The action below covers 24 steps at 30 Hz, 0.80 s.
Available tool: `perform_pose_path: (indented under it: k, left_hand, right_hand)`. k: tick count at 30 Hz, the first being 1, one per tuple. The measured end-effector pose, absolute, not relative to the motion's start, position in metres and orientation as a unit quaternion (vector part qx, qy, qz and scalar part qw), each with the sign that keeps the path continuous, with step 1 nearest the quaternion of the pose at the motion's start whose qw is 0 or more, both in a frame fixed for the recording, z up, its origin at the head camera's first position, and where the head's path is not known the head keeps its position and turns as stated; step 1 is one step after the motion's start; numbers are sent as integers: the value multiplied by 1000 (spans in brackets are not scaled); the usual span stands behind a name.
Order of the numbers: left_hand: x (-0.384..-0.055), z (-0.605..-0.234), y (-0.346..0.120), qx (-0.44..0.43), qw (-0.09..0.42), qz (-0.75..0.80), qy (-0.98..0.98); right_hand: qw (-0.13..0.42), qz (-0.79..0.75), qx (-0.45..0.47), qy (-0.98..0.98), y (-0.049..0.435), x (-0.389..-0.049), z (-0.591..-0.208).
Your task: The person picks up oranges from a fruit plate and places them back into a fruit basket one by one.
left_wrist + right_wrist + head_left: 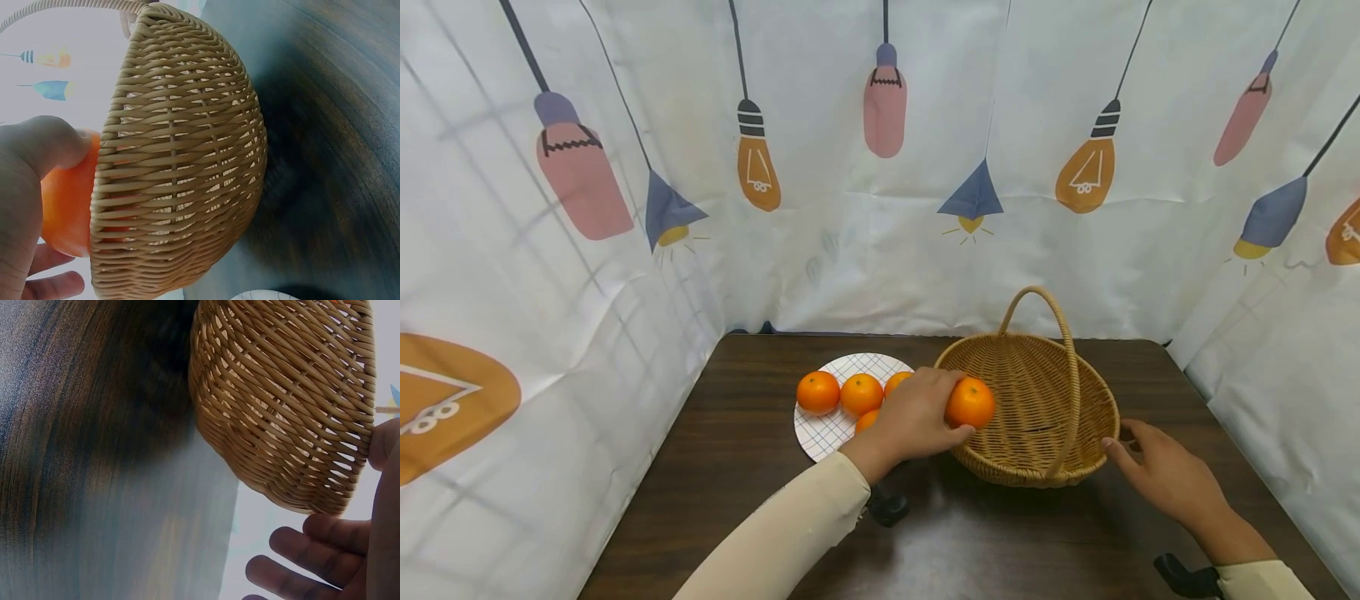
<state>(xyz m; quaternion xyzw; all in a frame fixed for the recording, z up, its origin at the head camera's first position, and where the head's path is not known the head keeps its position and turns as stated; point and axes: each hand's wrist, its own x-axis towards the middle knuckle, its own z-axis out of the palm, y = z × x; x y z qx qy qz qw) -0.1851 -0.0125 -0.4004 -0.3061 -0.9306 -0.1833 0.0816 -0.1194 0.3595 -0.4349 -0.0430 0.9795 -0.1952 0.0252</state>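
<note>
My left hand grips an orange between thumb and fingers at the left rim of a wicker basket. In the left wrist view the held orange is partly behind the basket's woven wall. On the right side, my right hand pinches the basket's rim, thumb on one side and index finger on the other; its remaining fingers are spread below the rim in the right wrist view. Several more oranges lie on a white checked plate, partly hidden behind the left hand.
The basket's tall arched handle rises over its middle. Everything stands on a dark wooden table. A white curtain printed with lamps hangs behind the table and along both sides.
</note>
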Motion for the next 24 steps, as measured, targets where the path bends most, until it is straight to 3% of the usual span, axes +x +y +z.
perform_pose_path:
  k: [24]
  left_hand:
    - [-185,-405,3,-317,61,-114,-940]
  right_hand:
    - [20,-199,-49,979,359,-119,-435]
